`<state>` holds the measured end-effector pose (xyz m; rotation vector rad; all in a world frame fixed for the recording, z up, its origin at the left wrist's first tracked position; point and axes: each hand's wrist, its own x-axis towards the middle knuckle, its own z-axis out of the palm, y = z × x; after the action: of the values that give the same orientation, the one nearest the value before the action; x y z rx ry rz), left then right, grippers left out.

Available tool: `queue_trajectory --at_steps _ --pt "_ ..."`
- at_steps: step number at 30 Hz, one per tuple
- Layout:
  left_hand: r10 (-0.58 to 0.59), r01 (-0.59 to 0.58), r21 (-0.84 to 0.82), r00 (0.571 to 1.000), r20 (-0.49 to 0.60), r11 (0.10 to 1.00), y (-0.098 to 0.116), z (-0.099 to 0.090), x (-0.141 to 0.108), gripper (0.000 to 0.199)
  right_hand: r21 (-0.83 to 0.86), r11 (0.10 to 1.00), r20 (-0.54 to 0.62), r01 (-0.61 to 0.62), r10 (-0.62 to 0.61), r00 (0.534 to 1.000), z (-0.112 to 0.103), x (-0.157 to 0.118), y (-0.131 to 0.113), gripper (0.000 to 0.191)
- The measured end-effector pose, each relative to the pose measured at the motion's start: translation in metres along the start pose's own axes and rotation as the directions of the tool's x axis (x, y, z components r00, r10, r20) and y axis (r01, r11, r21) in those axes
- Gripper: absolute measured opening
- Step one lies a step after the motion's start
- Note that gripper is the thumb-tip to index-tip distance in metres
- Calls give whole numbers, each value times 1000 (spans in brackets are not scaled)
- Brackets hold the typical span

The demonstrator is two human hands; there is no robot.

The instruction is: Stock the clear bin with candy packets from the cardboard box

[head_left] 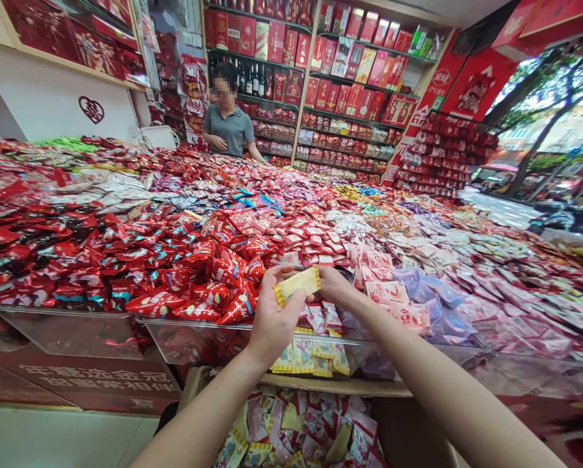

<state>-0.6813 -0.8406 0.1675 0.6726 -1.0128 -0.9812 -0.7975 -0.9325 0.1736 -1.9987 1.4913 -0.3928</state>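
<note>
A small pale-yellow wrapped candy [298, 285] with brighter yellow crimped ends is pinched between the thumb and fingers of my left hand [277, 312], above the front edge of the candy display. My right hand [333, 285] is beside the candy's right end. Its fingers are mostly hidden behind the wrapper and my left thumb, so I cannot tell whether they grip anything. Below my hands, more yellow-edged packets [315, 357] show through a clear bin front. A cardboard box [393, 416] of mixed pink, red and yellow packets [305, 422] stands underneath.
Heaps of red packets [194, 279] lie left of my hands, lilac packets [430, 299] right. A clear plastic rim [188, 323] runs along the front. Across the display stands a person in a grey shirt [230, 130], before shelves of boxes [354, 58]. A street is at the right.
</note>
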Motion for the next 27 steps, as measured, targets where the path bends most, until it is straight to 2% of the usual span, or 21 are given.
queue_trajectory --at_steps 1,2,4,6,8,9,11,14,17,19,22,27 --pt "3 -3 -2 1000 -11 1000 1 1 0 32 196 980 24 31 -37 999 -6 -8 -5 44" --pt "7 -7 2 1000 -14 1000 1 2 0 33 398 916 53 56 -84 995 -11 -18 -8 51" --pt "7 -7 17 1000 12 1000 1 3 0 30 677 730 74 96 -197 978 -16 -37 -11 51" --pt "0 -2 27 999 48 1000 1 3 0 22 809 566 2 158 -270 963 -14 -54 -9 35" --pt "21 -22 16 998 53 1000 1 2 0 25 861 447 -136 243 -259 956 -7 -64 -4 24" --pt "30 -30 3 998 51 1000 1 2 0 28 864 416 -201 284 -232 952 -3 -67 0 22" --pt "11 -9 -23 998 64 1000 1 1 1 33 836 408 -319 367 -183 930 5 -69 7 21" --pt "-75 79 -33 990 121 996 2 0 3 28 756 431 -459 492 -186 869 14 -68 13 25" --pt "-94 94 4 991 93 996 1 0 5 30 737 412 -479 535 -239 844 17 -70 14 38" --pt "-102 101 18 992 71 995 1 2 6 30 737 434 -455 518 -249 855 16 -72 14 33" --pt "-123 125 -18 991 59 992 1 3 7 30 727 511 -402 459 -226 887 14 -74 17 11" --pt "-138 145 -71 986 94 987 0 3 7 35 794 475 -340 381 -173 924 13 -72 24 15"
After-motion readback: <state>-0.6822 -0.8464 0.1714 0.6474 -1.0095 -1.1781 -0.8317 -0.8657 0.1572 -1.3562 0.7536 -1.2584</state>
